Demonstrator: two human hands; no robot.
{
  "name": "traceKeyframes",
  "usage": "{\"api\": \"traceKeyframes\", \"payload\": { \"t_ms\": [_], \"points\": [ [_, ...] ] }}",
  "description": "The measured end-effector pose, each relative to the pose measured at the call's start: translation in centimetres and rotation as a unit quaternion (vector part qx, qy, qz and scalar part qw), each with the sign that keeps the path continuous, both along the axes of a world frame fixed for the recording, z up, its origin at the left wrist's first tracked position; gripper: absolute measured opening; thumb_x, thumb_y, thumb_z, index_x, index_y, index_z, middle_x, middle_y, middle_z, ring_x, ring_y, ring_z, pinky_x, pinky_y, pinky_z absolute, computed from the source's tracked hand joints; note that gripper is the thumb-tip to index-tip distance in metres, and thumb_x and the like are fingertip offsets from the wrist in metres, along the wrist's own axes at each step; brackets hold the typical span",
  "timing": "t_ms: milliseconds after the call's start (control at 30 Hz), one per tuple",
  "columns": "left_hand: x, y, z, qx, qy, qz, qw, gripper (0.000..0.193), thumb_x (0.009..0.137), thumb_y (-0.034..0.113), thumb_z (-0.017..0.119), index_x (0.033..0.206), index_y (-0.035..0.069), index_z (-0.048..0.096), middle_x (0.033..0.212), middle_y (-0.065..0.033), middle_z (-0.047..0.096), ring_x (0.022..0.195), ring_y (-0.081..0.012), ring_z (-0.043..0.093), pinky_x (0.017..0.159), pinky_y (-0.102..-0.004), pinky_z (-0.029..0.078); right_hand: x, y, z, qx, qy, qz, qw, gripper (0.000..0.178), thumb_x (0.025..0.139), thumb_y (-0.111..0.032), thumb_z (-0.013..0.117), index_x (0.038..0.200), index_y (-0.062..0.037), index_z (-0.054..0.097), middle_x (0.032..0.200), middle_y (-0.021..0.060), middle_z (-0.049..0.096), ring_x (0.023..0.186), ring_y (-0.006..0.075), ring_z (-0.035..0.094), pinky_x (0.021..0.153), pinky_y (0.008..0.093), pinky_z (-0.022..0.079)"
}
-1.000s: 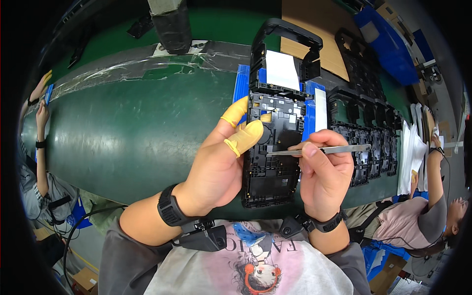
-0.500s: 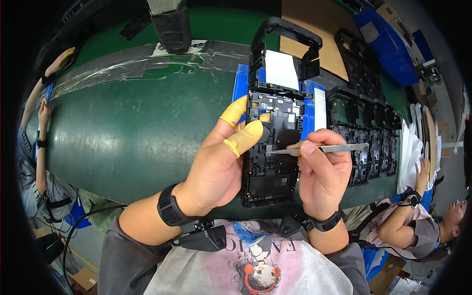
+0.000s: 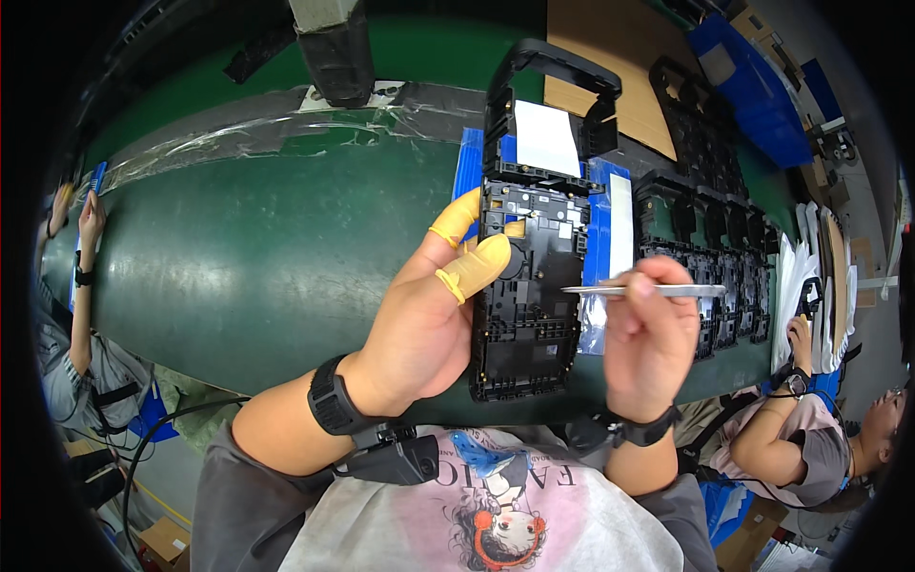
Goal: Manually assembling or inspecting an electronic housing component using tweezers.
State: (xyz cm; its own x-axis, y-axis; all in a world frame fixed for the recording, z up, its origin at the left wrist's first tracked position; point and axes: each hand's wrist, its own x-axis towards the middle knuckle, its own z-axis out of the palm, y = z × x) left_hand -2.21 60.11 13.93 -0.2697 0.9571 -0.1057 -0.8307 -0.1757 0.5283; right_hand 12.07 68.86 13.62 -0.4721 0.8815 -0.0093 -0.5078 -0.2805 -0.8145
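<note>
Black housing (image 3: 538, 267) gripped in left hand (image 3: 415, 319); right hand (image 3: 653, 334) pinches tweezers (image 3: 593, 290); blue bin (image 3: 762, 110) (contents unclear)

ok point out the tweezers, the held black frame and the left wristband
Tweezers (image 3: 694, 290), head view, on the rear shaft.
Held black frame (image 3: 545, 269), head view, on the panel's middle.
Left wristband (image 3: 331, 398), head view, on the strap's outer face.

left hand (image 3: 419, 315): gripping, thumb extended | right hand (image 3: 653, 334): pinching, fingers curled | left forearm (image 3: 286, 419): slanting inward

Green table (image 3: 238, 248) (black frames (image 3: 758, 281) atop)
</note>
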Motion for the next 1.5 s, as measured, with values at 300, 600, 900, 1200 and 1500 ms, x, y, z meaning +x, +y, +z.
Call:
{"api": "traceKeyframes", "payload": {
  "t_ms": [300, 600, 900, 1200, 1500],
  "points": [
    [-5.3, 6.3, -0.5, -0.003, 0.254, 0.094, 0.963, 0.039, 0.066, -0.009, 0.041, 0.104, 0.0, 0.044, 0.089, -0.0075, 0.052, 0.082, -0.0166, 0.053, 0.071, -0.0274, 0.045, 9.5, 2.3, -0.4, 0.064, -0.007, -0.144, 0.987, 0.015, 0.074, 0.0, 0.051, 0.089, 0.0011, 0.052, 0.062, 0.0076, 0.051, 0.045, 0.0056, 0.034, 0.041, 0.0171, 0.026],
    [-4.4, 12.9, -0.4, -0.088, 0.665, 0.086, 0.737, 0.02, 0.069, 0.014, 0.06, 0.083, 0.002, 0.054, 0.081, -0.0083, 0.053, 0.075, -0.0155, 0.05, 0.067, -0.0276, 0.041, 14.3, 1.4, -1.4, 0.048, -0.016, -0.248, 0.967, 0.014, 0.075, 0.001, 0.049, 0.088, 0.0022, 0.051, 0.071, 0.0143, 0.056, 0.045, 0.006, 0.034, 0.042, 0.0165, 0.028],
    [7.7, 12.3, -2.1, -0.015, 0.818, -0.147, 0.557, 0.034, 0.07, 0.028, 0.054, 0.059, -0.004, 0.056, 0.057, -0.02, 0.053, 0.056, -0.033, 0.055, 0.054, -0.0381, 0.045, 13.2, 1.2, -0.1, 0.089, 0.008, -0.212, 0.973, 0.015, 0.075, 0.0, 0.049, 0.09, 0.0016, 0.051, 0.074, 0.0149, 0.057, 0.046, 0.0065, 0.036, 0.043, 0.0176, 0.029],
    [0.1, 12.5, 1.8, -0.091, 0.493, -0.06, 0.863, 0.015, 0.069, 0.01, 0.055, 0.072, -0.003, 0.052, 0.065, -0.011, 0.056, 0.061, -0.015, 0.055, 0.056, -0.0253, 0.045, 10.4, 0.7, 1.0, 0.113, 0.024, -0.177, 0.978, 0.015, 0.074, -0.001, 0.051, 0.09, 0.0004, 0.05, 0.074, 0.0137, 0.057, 0.047, 0.0068, 0.037, 0.044, 0.0178, 0.029],
    [-3.6, 5.4, 2.3, -0.021, 0.255, 0.022, 0.966, 0.021, 0.077, 0.009, 0.049, 0.095, -0.002, 0.051, 0.09, -0.0083, 0.056, 0.076, -0.0131, 0.055, 0.069, -0.0242, 0.044, 2.9, 0.1, -2.2, 0.041, -0.155, -0.078, 0.984, 0.017, 0.068, 0.004, 0.06, 0.084, 0.0006, 0.054, 0.068, 0.0027, 0.054, 0.05, 0.0033, 0.042, 0.043, 0.0151, 0.031]
  ]
}}
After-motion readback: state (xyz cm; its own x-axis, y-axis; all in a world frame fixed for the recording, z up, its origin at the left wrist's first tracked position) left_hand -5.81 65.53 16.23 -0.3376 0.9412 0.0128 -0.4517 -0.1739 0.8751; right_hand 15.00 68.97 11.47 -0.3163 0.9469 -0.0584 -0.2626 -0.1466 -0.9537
